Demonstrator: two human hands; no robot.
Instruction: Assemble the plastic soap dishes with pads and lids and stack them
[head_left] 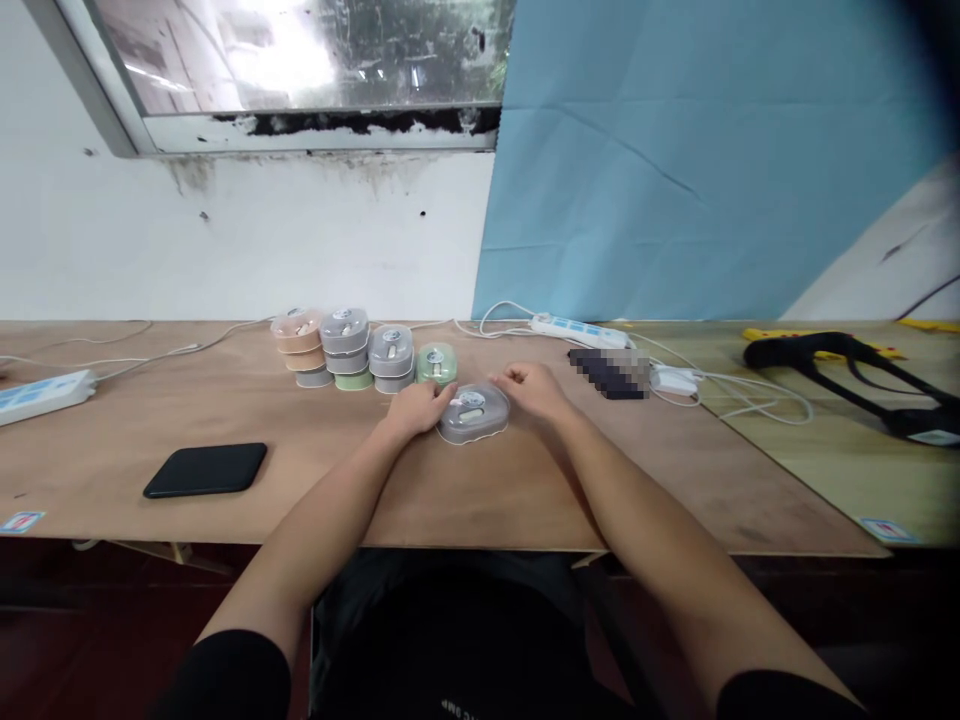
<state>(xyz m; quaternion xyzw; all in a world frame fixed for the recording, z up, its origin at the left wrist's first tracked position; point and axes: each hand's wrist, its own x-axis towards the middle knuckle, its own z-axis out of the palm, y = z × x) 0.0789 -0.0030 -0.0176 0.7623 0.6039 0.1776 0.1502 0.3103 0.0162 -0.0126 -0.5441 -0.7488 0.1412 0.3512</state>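
A grey oval box (474, 422) with a clear lid and a round sticker lies on the wooden table in front of me. My left hand (421, 408) grips its left side, with the thumb at the lid's edge. Close to the box's far right edge, my right hand (531, 388) has its fingertips pinched together; whatever is between them is too small to make out. Just behind the box and my left hand stands a green box (436, 364) of the same kind, partly hidden.
Stacks of similar boxes, topped by a pink one (297, 330) and grey ones (345, 328), stand at the back left. A black phone-like slab (206, 470) lies left. Behind on the right are a power strip (577, 328), cables and a dark pixelated item (611, 375). A black frame (862, 385) lies far right.
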